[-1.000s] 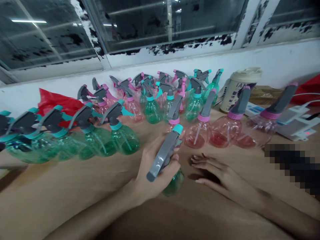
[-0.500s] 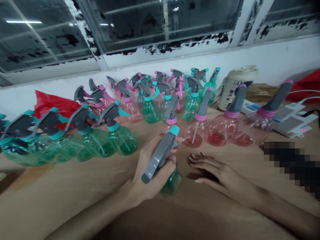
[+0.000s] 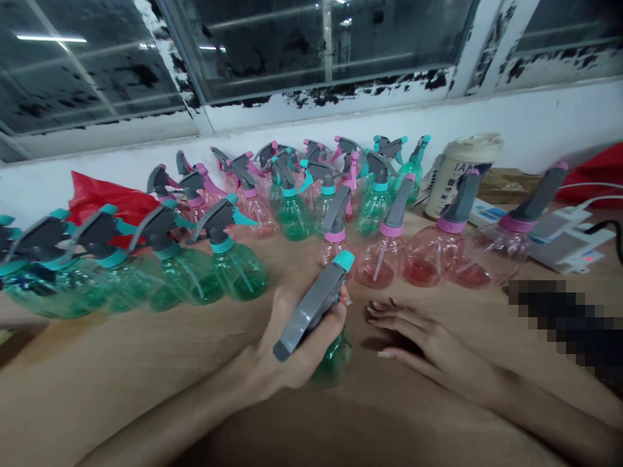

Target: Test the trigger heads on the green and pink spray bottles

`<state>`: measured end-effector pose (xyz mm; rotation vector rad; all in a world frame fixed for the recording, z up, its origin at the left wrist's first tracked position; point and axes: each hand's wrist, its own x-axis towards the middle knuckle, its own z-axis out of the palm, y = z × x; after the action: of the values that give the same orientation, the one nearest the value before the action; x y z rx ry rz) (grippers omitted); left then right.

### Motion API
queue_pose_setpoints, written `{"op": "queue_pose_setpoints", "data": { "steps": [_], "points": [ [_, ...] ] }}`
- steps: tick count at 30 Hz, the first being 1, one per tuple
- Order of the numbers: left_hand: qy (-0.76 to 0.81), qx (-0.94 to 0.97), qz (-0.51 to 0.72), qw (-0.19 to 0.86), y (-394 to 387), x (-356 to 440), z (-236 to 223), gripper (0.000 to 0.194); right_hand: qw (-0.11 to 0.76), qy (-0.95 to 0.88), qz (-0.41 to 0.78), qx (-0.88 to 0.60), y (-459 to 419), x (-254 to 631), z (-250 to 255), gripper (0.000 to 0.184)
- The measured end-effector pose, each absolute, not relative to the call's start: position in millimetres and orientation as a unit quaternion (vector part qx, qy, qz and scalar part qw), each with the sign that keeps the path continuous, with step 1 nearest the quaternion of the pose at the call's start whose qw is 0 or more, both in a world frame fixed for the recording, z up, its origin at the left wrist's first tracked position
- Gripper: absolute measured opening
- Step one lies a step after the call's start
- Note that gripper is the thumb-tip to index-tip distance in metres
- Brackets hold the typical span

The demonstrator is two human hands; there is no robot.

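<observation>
My left hand (image 3: pixel 296 337) is closed around a green spray bottle (image 3: pixel 331 364) with a grey trigger head and a teal nozzle. The hand hides the neck and trigger of this bottle. On the table to its right lies my right hand (image 3: pixel 423 337), fingers stretched out and holding nothing. A row of pink spray bottles (image 3: pixel 381 264) with pink collars stands just beyond my hands. To the left is a line of green spray bottles (image 3: pixel 241 275) with teal collars. Each of these holds a little liquid.
More pink and green spray bottles (image 3: pixel 294 217) crowd the back by the wall. Red plastic bags (image 3: pixel 104 204) lie at back left and right. A cream coffee cup (image 3: pixel 457 175) and a white power strip (image 3: pixel 567 250) with cables stand at the right of the wooden table (image 3: pixel 195 363).
The green spray bottle in my left hand has barely shifted, its nozzle a touch to the right. My right hand stays in place. The camera view has tilted slightly.
</observation>
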<state>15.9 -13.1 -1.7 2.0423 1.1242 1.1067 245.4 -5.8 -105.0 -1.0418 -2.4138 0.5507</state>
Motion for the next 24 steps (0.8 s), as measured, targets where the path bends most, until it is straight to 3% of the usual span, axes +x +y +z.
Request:
{"op": "queue_pose_setpoints", "data": {
  "steps": [16,24],
  "points": [
    [0.449,0.753,0.443,0.188,-12.6,19.5,-13.7,0.011,0.226,-0.881,0.192,-0.369,-5.4,245.1,-103.0,0.038],
    [0.421,0.755,0.444,0.235,-11.0,18.2,-15.2,0.01,0.221,-0.885,0.185,-0.364,-5.3,245.3,-103.2,0.04]
  ]
}}
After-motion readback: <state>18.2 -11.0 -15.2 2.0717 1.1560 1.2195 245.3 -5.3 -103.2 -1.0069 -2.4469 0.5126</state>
